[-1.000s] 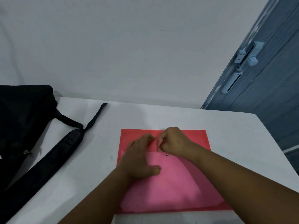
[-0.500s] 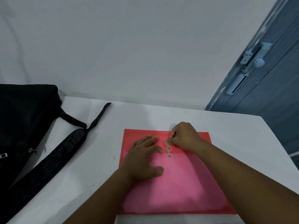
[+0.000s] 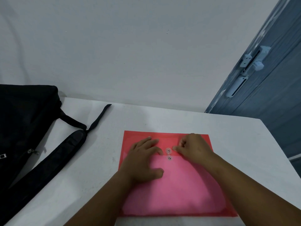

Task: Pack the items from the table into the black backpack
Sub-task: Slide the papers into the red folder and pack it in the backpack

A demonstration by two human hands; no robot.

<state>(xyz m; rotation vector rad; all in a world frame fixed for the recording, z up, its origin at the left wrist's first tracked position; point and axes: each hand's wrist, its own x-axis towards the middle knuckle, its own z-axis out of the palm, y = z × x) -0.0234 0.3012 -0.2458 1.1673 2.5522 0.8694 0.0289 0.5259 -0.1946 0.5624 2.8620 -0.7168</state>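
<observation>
red envelope (image 3: 175, 191) flat on table (image 3: 81, 176), left hand (image 3: 143, 160) flat on it, right hand (image 3: 193, 149) curled, empty.

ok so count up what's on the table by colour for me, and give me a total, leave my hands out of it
Red: 1, the envelope folder, with two clear string-tie buttons on its flap.
Black: 1, the backpack, its strap trailing across the white table.
Total: 2
</observation>
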